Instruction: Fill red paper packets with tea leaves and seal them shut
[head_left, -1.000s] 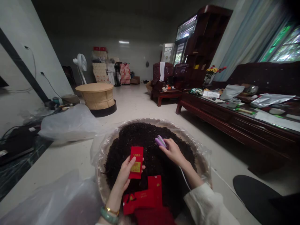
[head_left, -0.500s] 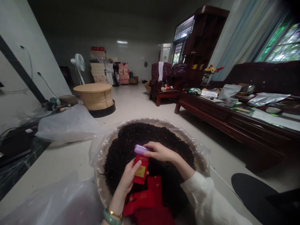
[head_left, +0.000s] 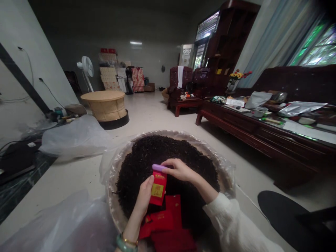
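Observation:
My left hand (head_left: 146, 191) grips a red packet (head_left: 158, 189) with gold lettering and a yellow panel, holding it upright over a basket of dark loose tea leaves (head_left: 162, 147). Across the packet's top edge lies a small purple hand-held bag sealer (head_left: 159, 168), pinched between the thumb and fingers of my right hand (head_left: 181, 170). The right end of the sealer is hidden by those fingers. Below my hands, several more red packets (head_left: 173, 211) lie on the tea at the near side of the basket.
Clear plastic lines the round basket's rim (head_left: 112, 206). Plastic sheeting (head_left: 76, 136) spreads on the floor at left. A black round seat (head_left: 282, 218) stands at right, near a long dark wooden table (head_left: 236, 120) with bags on it. Farther back is a round wooden-topped drum (head_left: 105, 108).
The sealer's two jaws showed apart before; now it looks like one closed bar on the packet's top edge. The packet's front has turned more toward me. My view has shifted slightly.

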{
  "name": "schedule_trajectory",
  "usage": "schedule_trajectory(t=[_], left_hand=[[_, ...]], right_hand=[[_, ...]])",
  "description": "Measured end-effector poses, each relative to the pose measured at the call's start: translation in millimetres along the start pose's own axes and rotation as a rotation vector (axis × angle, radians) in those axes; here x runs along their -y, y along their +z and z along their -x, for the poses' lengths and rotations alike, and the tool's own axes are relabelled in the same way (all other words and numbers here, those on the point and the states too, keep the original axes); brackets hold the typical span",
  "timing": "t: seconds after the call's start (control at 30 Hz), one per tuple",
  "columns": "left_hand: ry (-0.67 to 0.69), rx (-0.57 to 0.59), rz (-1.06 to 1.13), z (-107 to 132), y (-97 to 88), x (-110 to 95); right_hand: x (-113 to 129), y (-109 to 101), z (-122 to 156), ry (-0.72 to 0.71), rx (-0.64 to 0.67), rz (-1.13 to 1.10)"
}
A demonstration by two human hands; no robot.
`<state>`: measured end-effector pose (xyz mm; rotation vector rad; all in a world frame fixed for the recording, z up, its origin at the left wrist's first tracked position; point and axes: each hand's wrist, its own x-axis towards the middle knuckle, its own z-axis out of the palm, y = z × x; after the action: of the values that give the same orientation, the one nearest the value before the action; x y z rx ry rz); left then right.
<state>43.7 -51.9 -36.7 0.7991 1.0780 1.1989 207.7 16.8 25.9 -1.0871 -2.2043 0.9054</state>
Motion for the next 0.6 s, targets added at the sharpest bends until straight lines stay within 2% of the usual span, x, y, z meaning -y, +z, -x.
schedule_trajectory(t=[0.13,0.33,0.43,0.6], left_hand=[[0.166,-0.120,-0.022,-4.2,-1.5,4.1],[0.270,-0.258,-0.067,-8.7,-1.5,6.3],[0.276,-0.294,-0.048,-10.8,-0.8,4.4],[0.214,-0.288,0.050,-14.8,-0.6,-0.5]], right_hand=[[-2.5,1.3,0.6,-0.002,-0.034,0.052],[0.8,2.5,-0.6,-0.014,-0.069,0.115],[1.3,2.8,-2.2,-0.019,-0.064,0.111],[-2.5,2.6,-5.1,0.002,-0.065,0.073]])
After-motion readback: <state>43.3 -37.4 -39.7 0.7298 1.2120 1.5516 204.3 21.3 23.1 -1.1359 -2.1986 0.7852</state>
